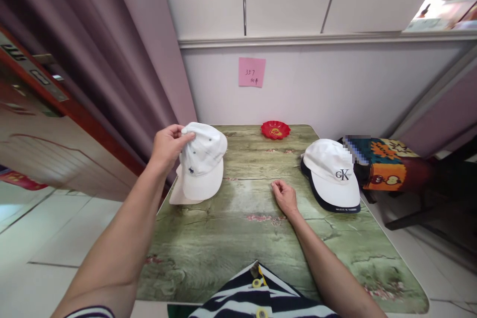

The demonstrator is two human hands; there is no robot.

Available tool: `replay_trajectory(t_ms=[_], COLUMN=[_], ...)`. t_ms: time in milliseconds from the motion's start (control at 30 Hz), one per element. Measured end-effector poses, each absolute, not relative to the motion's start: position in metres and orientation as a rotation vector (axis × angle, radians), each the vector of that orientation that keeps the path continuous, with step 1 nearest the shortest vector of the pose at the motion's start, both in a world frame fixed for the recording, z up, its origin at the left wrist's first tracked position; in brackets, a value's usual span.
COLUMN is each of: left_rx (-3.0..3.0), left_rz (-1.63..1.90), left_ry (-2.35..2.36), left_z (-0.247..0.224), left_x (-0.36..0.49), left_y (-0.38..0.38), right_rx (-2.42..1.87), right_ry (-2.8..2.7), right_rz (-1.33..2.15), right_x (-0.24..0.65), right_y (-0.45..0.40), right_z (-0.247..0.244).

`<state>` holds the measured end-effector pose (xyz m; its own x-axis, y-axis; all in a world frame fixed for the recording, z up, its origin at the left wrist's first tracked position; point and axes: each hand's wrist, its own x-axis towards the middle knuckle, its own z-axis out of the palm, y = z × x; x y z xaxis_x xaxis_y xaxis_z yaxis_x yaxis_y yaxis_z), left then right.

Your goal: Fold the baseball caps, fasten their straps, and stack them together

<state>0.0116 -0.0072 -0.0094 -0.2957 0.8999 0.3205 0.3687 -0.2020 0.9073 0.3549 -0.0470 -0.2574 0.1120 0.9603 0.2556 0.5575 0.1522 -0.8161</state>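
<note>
My left hand pinches the crown of a white baseball cap with a small dark emblem, at the table's left side. Under that cap, the pale brim of a second cap sticks out; most of it is hidden. My right hand rests on the table near the middle, fingers curled in and nothing seen in them. To its right, a white cap with dark lettering lies on top of a navy cap, whose brim shows below.
A red scalloped dish sits at the back edge of the green wood-patterned table. Behind stands a wall with a pink note. A purple curtain hangs left; a stool with a patterned cover is at right.
</note>
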Motion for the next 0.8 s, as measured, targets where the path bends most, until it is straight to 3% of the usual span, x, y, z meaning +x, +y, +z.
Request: replay_trajectory(t_ms=[233, 467, 633, 800], left_rx=[1.532, 1.504, 1.397, 1.169], left_rz=[1.33, 1.202, 1.188, 1.363], left_ry=[1.411, 1.269, 1.232, 1.329], left_z=[-0.01, -0.024, -0.047, -0.1], left_x=[0.057, 0.102, 0.115, 0.093], left_y=[-0.02, -0.028, -0.028, -0.043], right_rx=[-1.434, -0.651, -0.485, -0.43], right_ry=[-1.442, -0.965, -0.647, -0.61], right_rz=[0.772, 1.694, 2.035, 2.077], right_x=[0.354, 0.312, 0.292, 0.305], right_y=[-0.048, -0.063, -0.07, -0.07], right_z=[-0.25, -0.199, -0.171, -0.154])
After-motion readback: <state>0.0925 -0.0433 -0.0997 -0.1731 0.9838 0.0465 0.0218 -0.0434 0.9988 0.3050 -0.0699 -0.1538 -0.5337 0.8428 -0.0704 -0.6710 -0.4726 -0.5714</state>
